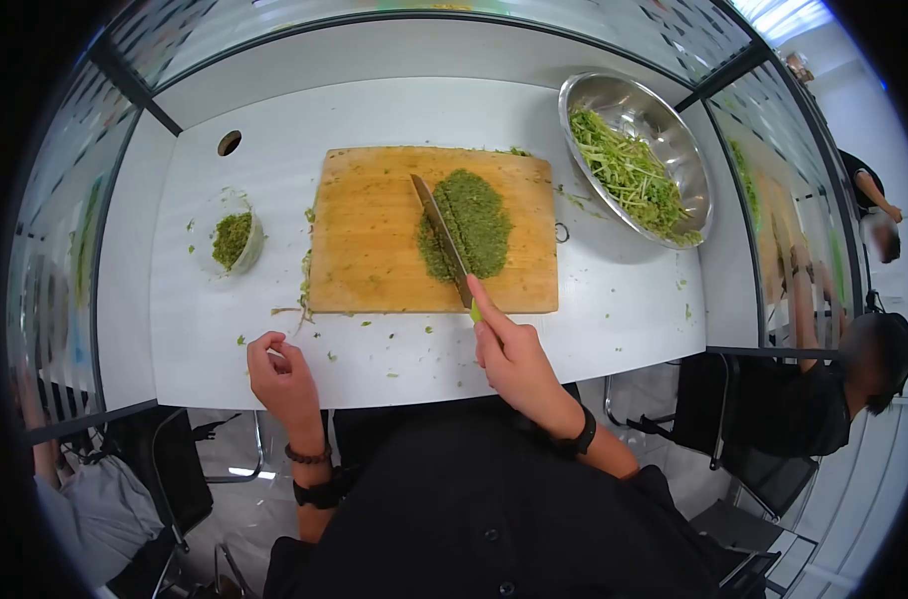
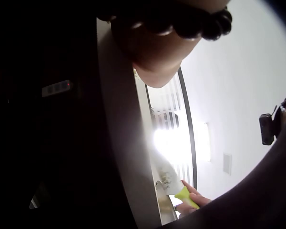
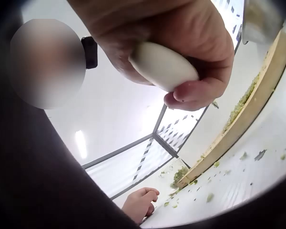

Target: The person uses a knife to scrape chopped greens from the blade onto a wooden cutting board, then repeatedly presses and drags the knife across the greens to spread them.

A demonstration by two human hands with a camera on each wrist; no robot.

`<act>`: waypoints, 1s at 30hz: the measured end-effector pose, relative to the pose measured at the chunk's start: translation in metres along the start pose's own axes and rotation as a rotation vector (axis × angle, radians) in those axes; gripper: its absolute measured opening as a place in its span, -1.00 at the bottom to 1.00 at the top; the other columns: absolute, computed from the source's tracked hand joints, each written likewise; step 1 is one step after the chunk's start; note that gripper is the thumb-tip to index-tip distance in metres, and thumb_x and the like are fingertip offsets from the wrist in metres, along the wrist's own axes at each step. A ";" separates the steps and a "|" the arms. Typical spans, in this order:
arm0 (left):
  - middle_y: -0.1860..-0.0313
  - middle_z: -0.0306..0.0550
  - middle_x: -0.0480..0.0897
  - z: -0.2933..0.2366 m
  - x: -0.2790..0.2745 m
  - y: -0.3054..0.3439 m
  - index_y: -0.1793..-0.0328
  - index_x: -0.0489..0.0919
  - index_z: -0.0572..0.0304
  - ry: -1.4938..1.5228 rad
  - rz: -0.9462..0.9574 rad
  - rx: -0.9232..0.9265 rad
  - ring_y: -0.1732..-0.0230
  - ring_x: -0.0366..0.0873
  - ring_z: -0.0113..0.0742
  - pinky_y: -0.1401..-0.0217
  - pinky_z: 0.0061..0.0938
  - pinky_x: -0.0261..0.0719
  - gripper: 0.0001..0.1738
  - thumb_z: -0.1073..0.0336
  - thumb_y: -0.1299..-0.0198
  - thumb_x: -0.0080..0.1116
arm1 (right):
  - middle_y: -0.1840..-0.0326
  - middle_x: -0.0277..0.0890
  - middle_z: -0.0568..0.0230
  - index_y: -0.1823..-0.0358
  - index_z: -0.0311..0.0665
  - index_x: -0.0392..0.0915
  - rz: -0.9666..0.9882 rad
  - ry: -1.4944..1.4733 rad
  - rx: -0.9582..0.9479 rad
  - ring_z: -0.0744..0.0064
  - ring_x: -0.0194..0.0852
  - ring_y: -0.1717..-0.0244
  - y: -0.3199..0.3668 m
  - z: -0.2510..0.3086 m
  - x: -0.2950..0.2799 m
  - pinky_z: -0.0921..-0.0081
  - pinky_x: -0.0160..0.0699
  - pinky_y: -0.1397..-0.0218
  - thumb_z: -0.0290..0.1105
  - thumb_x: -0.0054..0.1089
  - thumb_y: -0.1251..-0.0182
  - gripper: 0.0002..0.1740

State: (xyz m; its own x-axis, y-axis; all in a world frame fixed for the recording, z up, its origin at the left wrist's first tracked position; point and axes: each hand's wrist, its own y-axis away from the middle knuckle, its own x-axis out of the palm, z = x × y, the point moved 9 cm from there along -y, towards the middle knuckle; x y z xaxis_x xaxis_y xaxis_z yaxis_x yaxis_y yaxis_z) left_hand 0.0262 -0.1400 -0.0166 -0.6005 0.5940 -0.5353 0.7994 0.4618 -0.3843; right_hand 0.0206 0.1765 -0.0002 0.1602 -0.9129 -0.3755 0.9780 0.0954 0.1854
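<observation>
My right hand (image 1: 519, 359) grips the knife (image 1: 440, 230) by its handle, light green at the blade end in the head view. In the right wrist view the pale butt of the handle (image 3: 163, 66) sticks out of the curled fingers. The long blade lies across the mound of finely chopped greens (image 1: 486, 225), pointing away and slightly left. Under the mound is a wooden cutting board (image 1: 364, 235). My left hand (image 1: 282, 381) hovers at the table's front edge, left of the board, fingers loosely bent and holding nothing. The left wrist view is mostly dark.
A steel bowl (image 1: 688, 150) of cut green stalks (image 1: 624, 170) leans at the back right. To the left stands a small clear container (image 1: 256, 250) of chopped greens. Scraps dot the white table (image 1: 394, 364). Low partitions surround it; a seated person (image 1: 803, 399) is at right.
</observation>
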 end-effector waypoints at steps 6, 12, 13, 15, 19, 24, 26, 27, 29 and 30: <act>0.32 -0.24 0.54 0.001 -0.001 0.000 0.15 0.56 0.32 -0.007 0.003 0.000 0.60 0.20 -0.59 0.55 -0.60 0.20 -0.89 0.59 -0.22 0.11 | 0.65 0.29 0.00 -0.64 -0.08 0.11 0.026 -0.007 -0.069 0.16 0.26 0.66 0.003 0.022 -0.006 0.38 0.39 0.39 -0.49 -0.05 -0.52 -0.33; 0.33 -0.25 0.55 -0.002 -0.001 -0.001 0.16 0.56 0.32 0.002 -0.007 -0.002 0.60 0.18 -0.59 0.54 -0.58 0.20 -0.92 0.58 -0.26 0.10 | 0.63 0.30 0.13 -0.64 -0.09 0.13 0.089 0.019 -0.025 0.32 0.30 0.63 0.001 0.009 0.001 0.45 0.42 0.36 -0.50 -0.06 -0.53 -0.33; 0.33 -0.25 0.55 -0.001 -0.001 0.000 0.16 0.56 0.32 0.005 -0.007 0.000 0.60 0.18 -0.59 0.54 -0.58 0.21 -0.92 0.58 -0.27 0.10 | 0.64 0.30 0.17 -0.64 -0.08 0.14 0.044 -0.001 -0.032 0.37 0.30 0.62 0.003 0.012 -0.007 0.46 0.42 0.36 -0.50 -0.06 -0.53 -0.34; 0.33 -0.25 0.55 -0.001 -0.001 0.000 0.16 0.56 0.31 0.004 -0.007 0.004 0.61 0.18 -0.58 0.54 -0.58 0.21 -0.93 0.58 -0.27 0.10 | 0.64 0.30 0.27 -0.64 -0.07 0.15 -0.045 -0.039 -0.049 0.46 0.29 0.62 0.003 0.019 -0.024 0.49 0.41 0.37 -0.50 -0.07 -0.53 -0.34; 0.33 -0.25 0.56 -0.001 -0.002 0.000 0.16 0.56 0.31 -0.005 -0.002 0.009 0.61 0.17 -0.57 0.54 -0.57 0.21 -0.92 0.58 -0.26 0.11 | 0.64 0.29 0.38 -0.64 -0.06 0.16 -0.087 -0.037 0.071 0.58 0.27 0.60 -0.008 0.002 -0.043 0.54 0.39 0.38 -0.48 -0.11 -0.55 -0.36; 0.32 -0.25 0.56 -0.001 -0.002 0.000 0.15 0.56 0.31 -0.006 0.001 0.008 0.61 0.18 -0.57 0.54 -0.57 0.22 -0.91 0.58 -0.24 0.11 | 0.64 0.29 0.44 -0.64 -0.05 0.16 -0.068 -0.111 0.151 0.65 0.21 0.62 -0.009 -0.002 -0.051 0.57 0.35 0.46 -0.46 -0.14 -0.57 -0.37; 0.31 -0.25 0.56 0.001 -0.001 0.000 0.15 0.56 0.31 -0.004 0.005 0.006 0.61 0.19 -0.57 0.54 -0.57 0.22 -0.91 0.58 -0.24 0.11 | 0.63 0.29 0.46 -0.64 -0.03 0.17 -0.127 -0.153 0.133 0.67 0.18 0.64 -0.005 -0.001 -0.059 0.59 0.32 0.51 -0.46 -0.15 -0.57 -0.37; 0.30 -0.24 0.57 0.002 -0.002 0.001 0.15 0.56 0.31 -0.007 0.001 0.003 0.61 0.19 -0.57 0.54 -0.57 0.22 -0.91 0.58 -0.24 0.11 | 0.63 0.29 0.47 -0.64 -0.02 0.17 -0.157 -0.174 0.125 0.68 0.17 0.65 -0.004 0.000 -0.062 0.59 0.31 0.53 -0.46 -0.15 -0.57 -0.37; 0.29 -0.24 0.57 0.003 -0.001 0.001 0.15 0.56 0.31 -0.007 -0.003 0.001 0.61 0.20 -0.57 0.54 -0.57 0.23 -0.90 0.58 -0.24 0.11 | 0.63 0.29 0.47 -0.64 -0.02 0.18 -0.166 -0.133 0.129 0.70 0.15 0.68 -0.009 -0.024 -0.057 0.61 0.29 0.56 -0.45 -0.16 -0.58 -0.38; 0.29 -0.24 0.57 0.002 0.000 0.000 0.15 0.56 0.31 -0.011 0.000 0.007 0.60 0.20 -0.57 0.54 -0.58 0.23 -0.90 0.58 -0.24 0.11 | 0.63 0.29 0.47 -0.64 -0.01 0.18 -0.173 -0.112 0.130 0.70 0.14 0.69 -0.012 -0.027 -0.057 0.61 0.28 0.57 -0.45 -0.16 -0.58 -0.38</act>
State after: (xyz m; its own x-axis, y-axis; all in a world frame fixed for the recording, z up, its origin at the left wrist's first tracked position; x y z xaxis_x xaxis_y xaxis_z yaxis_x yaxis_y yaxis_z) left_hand 0.0260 -0.1417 -0.0184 -0.6006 0.5867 -0.5432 0.7993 0.4577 -0.3895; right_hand 0.0030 0.2379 -0.0052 -0.0315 -0.9502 -0.3101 0.9630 -0.1119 0.2453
